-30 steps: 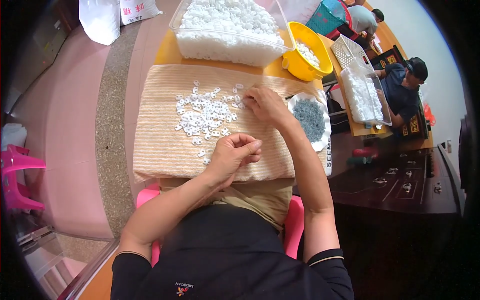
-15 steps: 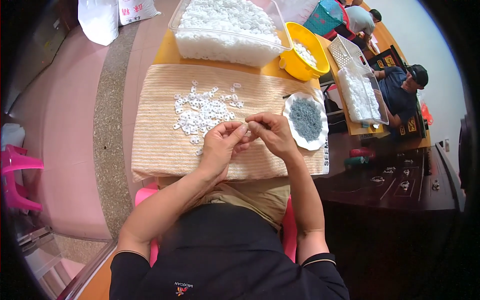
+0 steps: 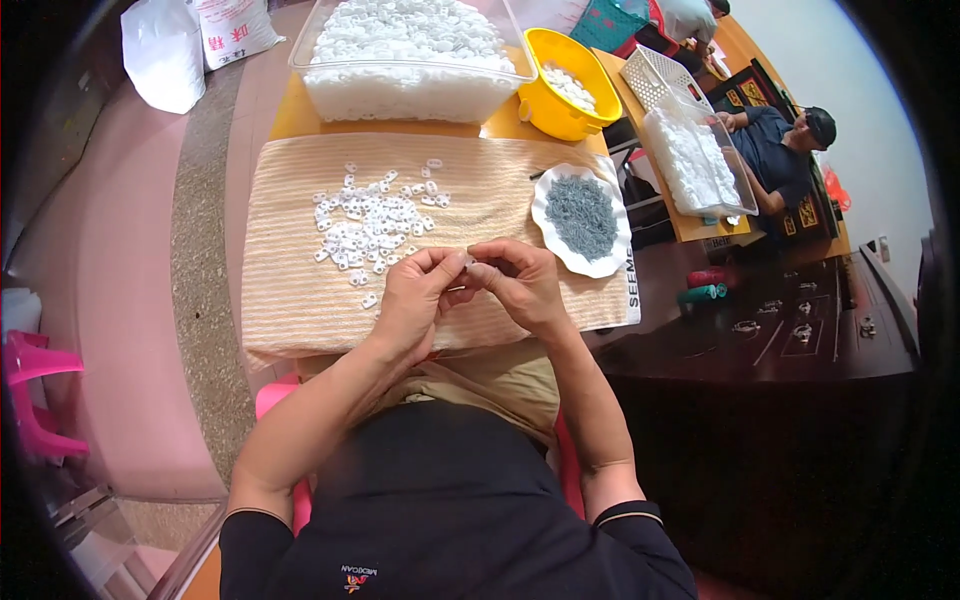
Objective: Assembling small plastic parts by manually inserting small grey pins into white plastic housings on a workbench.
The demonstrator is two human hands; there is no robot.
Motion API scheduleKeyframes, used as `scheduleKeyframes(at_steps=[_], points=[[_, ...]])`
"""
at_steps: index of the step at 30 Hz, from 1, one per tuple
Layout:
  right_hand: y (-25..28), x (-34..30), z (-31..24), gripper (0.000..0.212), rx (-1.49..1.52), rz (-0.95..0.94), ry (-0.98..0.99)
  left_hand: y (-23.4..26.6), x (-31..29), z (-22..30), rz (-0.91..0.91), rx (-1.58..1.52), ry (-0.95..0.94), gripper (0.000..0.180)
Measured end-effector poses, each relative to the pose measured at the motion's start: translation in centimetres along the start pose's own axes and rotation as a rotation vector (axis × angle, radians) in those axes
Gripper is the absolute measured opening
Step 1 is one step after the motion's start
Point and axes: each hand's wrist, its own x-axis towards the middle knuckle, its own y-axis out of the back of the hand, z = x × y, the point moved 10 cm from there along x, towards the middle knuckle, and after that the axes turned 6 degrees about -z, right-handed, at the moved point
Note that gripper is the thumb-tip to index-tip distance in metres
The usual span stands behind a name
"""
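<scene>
Together, left hand [image 3: 408, 297] and right hand [image 3: 532, 287] pinch a mostly hidden piece [image 3: 469, 263]; holed white tabs [image 3: 368, 222] at ten o'clock on ribbed towel [image 3: 290, 310], fluted dish [image 3: 601, 268] at two, yellow tub [image 3: 562, 122] at one

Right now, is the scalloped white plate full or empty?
Filled: on the scalloped plate, small grey pieces cover the middle, leaving only the wavy white rim bare.

Informal small-parts workroom: table [image 3: 288, 118] under striped towel [image 3: 285, 270], with clear plastic bin [image 3: 390, 105] of white pieces [image 3: 410, 38] and scalloped plate [image 3: 607, 264] of grey pieces [image 3: 582, 215], co-worker [image 3: 775, 158] at second table [image 3: 634, 118] with similar bin [image 3: 748, 185].
</scene>
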Motion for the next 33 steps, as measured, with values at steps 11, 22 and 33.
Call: scheduleKeyframes(at_steps=[11, 22, 33], points=[[2.6, -1.1, -2.0, 0.010, -0.410, 0.139, 0.164, 0.0, -0.2, -0.1, 0.042, 0.046, -0.006, 0.013], [7.9, -0.7, -3.0, 0.025, -1.299, 0.357, 0.014, -0.1, -0.2, -0.5, 0.037, 0.051, 0.004, 0.017], [8.2, -0.4, -1.4, 0.027, -1.359, 0.343, -0.056, 0.0, -0.3, -0.5, 0.065, 0.066, 0.018, 0.016]])
